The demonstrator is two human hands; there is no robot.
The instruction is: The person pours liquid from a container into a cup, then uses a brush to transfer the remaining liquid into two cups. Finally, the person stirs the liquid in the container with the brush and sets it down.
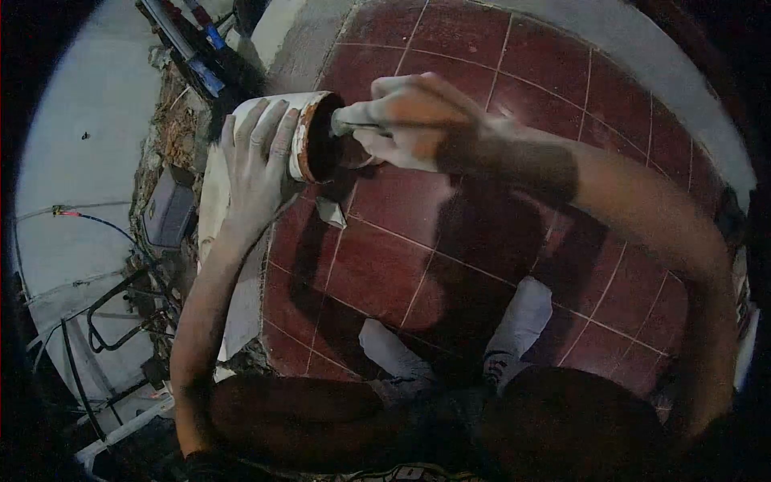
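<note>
A white cylindrical container (300, 159) with a brown-stained rim lies tipped on its side, its dark mouth facing right. My left hand (261, 153) is wrapped over its outer wall, fingers spread along the top. At the mouth is my right hand (414, 120), its fingers closed and the fingertips just at the opening. Whatever those fingers hold, if anything, I cannot make out. The inside of the container is in deep shadow.
Red floor tiles (385, 253) spread below, with a small pale scrap (331, 213) near the container. My feet in light socks (520, 317) rest there. On the left are metal tubes (185, 52), a dark grey box (169, 207) and loose cables (108, 225).
</note>
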